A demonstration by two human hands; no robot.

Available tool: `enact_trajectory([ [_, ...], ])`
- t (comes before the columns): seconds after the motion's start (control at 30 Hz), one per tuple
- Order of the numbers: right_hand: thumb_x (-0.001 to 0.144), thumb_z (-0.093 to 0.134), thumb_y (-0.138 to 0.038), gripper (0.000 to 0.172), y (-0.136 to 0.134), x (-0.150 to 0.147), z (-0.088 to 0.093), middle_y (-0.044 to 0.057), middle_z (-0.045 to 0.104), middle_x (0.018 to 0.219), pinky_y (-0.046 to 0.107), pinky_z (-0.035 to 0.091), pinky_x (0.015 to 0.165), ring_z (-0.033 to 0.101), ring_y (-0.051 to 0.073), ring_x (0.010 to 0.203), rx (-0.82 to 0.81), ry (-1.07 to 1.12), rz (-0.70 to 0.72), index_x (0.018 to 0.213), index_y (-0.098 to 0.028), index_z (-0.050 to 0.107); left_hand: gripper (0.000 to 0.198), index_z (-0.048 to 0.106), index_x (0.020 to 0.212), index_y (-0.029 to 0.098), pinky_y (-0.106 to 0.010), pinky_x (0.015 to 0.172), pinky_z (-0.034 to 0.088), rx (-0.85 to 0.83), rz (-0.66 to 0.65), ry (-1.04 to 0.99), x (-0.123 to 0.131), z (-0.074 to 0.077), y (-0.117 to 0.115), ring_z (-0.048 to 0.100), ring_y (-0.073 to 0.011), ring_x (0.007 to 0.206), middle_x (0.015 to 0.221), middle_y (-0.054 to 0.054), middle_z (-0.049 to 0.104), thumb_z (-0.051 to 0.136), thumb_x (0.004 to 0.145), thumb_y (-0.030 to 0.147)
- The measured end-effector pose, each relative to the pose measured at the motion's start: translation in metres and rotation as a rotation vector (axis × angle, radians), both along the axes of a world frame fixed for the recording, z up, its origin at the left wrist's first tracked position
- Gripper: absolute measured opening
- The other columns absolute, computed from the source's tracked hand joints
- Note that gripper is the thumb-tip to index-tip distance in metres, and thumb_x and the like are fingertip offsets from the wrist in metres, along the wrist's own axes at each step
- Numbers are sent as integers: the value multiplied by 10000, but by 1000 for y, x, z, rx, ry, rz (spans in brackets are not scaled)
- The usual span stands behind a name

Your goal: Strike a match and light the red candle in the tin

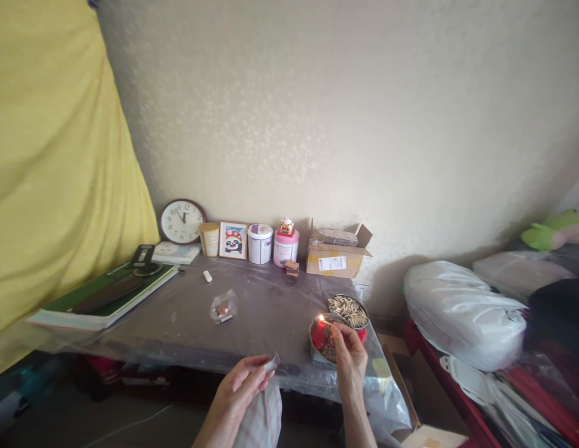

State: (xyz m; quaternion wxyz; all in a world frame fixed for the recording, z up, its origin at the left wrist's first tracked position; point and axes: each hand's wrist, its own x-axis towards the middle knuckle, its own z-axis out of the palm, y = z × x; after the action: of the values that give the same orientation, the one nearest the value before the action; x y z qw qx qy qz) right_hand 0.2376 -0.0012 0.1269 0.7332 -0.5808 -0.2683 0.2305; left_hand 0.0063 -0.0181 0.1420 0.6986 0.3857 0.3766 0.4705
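Observation:
Over the front edge of the table, my left hand [243,384] pinches a small matchbox [271,363] between thumb and fingers. My right hand [351,356] grips a burning match [327,322], its flame at the top of a red candle [318,337]. Whether the wick itself burns, I cannot tell. The candle stands in a round tin [317,356] with grainy brown stuff in it; my right hand hides part of this tin. Just behind is a second round tin full of matchsticks [346,308]. Something red shows beside my right fingers.
On the table [187,330] lies a clear bag with small reddish boxes [224,309] and a white oval piece [207,276]. A clock [183,221], canisters [260,244], a picture frame [233,241] and an opened carton [334,258] line the wall. A green book [107,298] lies left.

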Motion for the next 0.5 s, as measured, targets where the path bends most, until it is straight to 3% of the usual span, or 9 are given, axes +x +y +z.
enact_trajectory([
  [0.5,585,763,-564,427,-8,-4,8,-9,651,616,243,481,545,586,135,561,-12,-26,-33,752,-175,703,350,747,910,201,-387,937,449,-5,-24,-17,-2,-11,3,676,-273,999,938,-76,788,759,681,466],
])
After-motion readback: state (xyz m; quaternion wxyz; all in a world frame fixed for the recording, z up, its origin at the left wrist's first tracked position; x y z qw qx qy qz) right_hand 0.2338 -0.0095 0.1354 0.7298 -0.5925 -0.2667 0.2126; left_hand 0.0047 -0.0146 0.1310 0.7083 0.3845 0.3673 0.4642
